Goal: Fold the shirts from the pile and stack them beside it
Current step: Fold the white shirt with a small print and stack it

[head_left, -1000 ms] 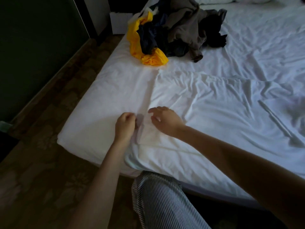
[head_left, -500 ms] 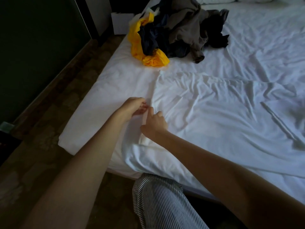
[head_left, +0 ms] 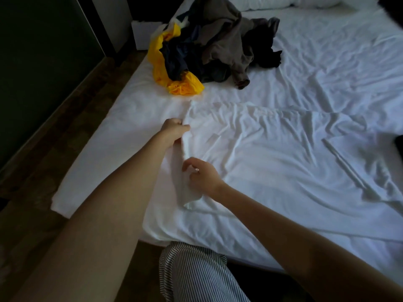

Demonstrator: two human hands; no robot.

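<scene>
Reaching out nearly straight, the left arm ends in the left hand (head_left: 175, 131), clenched on the left edge of the white cloth (head_left: 272, 162) spread over the bed (head_left: 104, 153). Right hand (head_left: 204, 176) sits at 5 o'clock of it, fingers curled at the same edge; grasp unclear. Pile of shirts (head_left: 218, 46) lies at 12 o'clock, well apart.

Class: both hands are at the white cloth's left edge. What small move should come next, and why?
Probably carry that edge over to the right, laying a fold. The left hand grips the white cloth at its raised left edge, the right hand pinches it too, and the rest lies spread flat.
</scene>
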